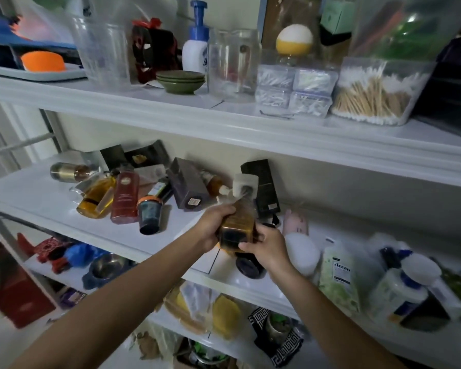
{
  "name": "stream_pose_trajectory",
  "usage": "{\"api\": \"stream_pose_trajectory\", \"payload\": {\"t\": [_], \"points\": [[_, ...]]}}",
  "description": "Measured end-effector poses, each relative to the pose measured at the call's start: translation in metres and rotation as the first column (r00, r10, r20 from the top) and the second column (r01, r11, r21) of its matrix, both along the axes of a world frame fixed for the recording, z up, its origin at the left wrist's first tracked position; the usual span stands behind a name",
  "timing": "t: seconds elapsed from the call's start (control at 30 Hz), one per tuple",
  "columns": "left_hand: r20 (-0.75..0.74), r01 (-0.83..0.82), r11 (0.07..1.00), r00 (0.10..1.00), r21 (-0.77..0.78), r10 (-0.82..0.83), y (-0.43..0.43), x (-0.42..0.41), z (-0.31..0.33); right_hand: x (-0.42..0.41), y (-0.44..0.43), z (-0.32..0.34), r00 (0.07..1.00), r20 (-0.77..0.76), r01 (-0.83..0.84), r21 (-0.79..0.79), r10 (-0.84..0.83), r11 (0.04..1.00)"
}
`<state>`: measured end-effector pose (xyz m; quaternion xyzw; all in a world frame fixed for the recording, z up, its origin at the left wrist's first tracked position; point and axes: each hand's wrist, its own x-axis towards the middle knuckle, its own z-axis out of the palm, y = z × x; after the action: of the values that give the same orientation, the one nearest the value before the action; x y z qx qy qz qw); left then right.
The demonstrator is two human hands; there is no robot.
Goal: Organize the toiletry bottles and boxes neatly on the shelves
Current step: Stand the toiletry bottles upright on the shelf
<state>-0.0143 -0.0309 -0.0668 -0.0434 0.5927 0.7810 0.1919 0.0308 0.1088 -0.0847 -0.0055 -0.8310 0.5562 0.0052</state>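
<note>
Here both hands hold one amber bottle (237, 222) in the air, just above the front of the middle shelf (24, 187). The left hand (214, 225) wraps its curled fingers round the bottle's left side, and the right hand (268, 250) grips the lower end, fingers bent across the base. The bottle tilts away from the person, its white square cap (245, 184) pointing toward the back wall. Just behind the cap a black box (262, 187) stands upright. Below the right hand a dark jar (249, 266) lies on its side on the shelf. To the left lies a loose jumble: a dark purple box (188, 186) leaning over, a dark cup with an orange band (149, 215), a red bottle (124, 194) and a yellow bottle (96, 195) lying flat. Farther right stands a green and white pouch (337, 278).
</note>
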Motion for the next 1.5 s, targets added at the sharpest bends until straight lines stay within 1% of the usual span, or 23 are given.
{"api": "stream_pose_trajectory", "payload": {"t": [0.07, 0.17, 0.53, 0.7, 0.8, 1.0, 1.07, 1.13, 1.33, 1.43, 1.5], "points": [[0.018, 0.006, 1.0, 1.0, 0.005, -0.006, -0.001, 0.001, -0.007, 0.001, -0.001, -0.008, 1.0, 0.01, 0.008, -0.003, -0.008, 1.0], [0.021, -0.033, 0.999, 0.999, -0.005, 0.033, -0.009, 0.002, -0.012, -0.001, -0.007, -0.015, 1.0, 0.029, -0.008, -0.012, 0.009, 1.0], [-0.045, -0.065, 0.998, 0.997, -0.004, 0.065, -0.063, -0.004, -0.025, -0.009, -0.062, -0.025, 0.999, 0.0, -0.043, -0.056, 0.043, 0.998], [-0.085, -0.016, 1.0, 0.996, 0.021, 0.018, -0.113, -0.018, -0.016, -0.019, -0.116, -0.023, 0.998, -0.065, -0.02, -0.146, 0.011, 0.989], [-0.092, 0.031, 0.999, 0.995, 0.03, -0.028, -0.148, -0.028, -0.014, -0.025, -0.152, -0.028, 0.997, -0.07, 0.023, -0.182, -0.037, 0.983], [-0.084, 0.04, 0.998, 0.996, 0.056, -0.036, -0.211, -0.043, -0.02, -0.037, -0.215, -0.036, 0.989, -0.122, 0.062, -0.139, -0.079, 0.988], [-0.057, 0.037, 0.997, 0.998, 0.067, -0.033, -0.225, -0.045, -0.022, -0.041, -0.228, -0.04, 0.99, -0.115, 0.071, -0.116, -0.084, 0.991], [-0.032, 0.031, 0.997, 0.999, 0.075, -0.028, -0.237, -0.048, -0.024, -0.044, -0.238, -0.042, 0.993, -0.094, 0.066, -0.128, -0.078, 0.99], [-0.05, 0.009, 0.997, 0.999, 0.073, -0.005, -0.249, -0.054, -0.026, -0.051, -0.247, -0.039, 0.995, -0.082, 0.042, -0.109, -0.051, 0.993], [-0.033, 0.006, 0.995, 0.999, 0.095, -0.003, -0.246, -0.056, -0.032, -0.051, -0.245, -0.036, 0.996, -0.082, 0.02, -0.062, -0.025, 0.998], [-0.025, 0.005, 0.995, 1.0, 0.104, -0.002, -0.243, -0.058, -0.032, -0.049, -0.243, -0.033, 0.996, -0.077, 0.029, -0.065, -0.034, 0.997]]}}
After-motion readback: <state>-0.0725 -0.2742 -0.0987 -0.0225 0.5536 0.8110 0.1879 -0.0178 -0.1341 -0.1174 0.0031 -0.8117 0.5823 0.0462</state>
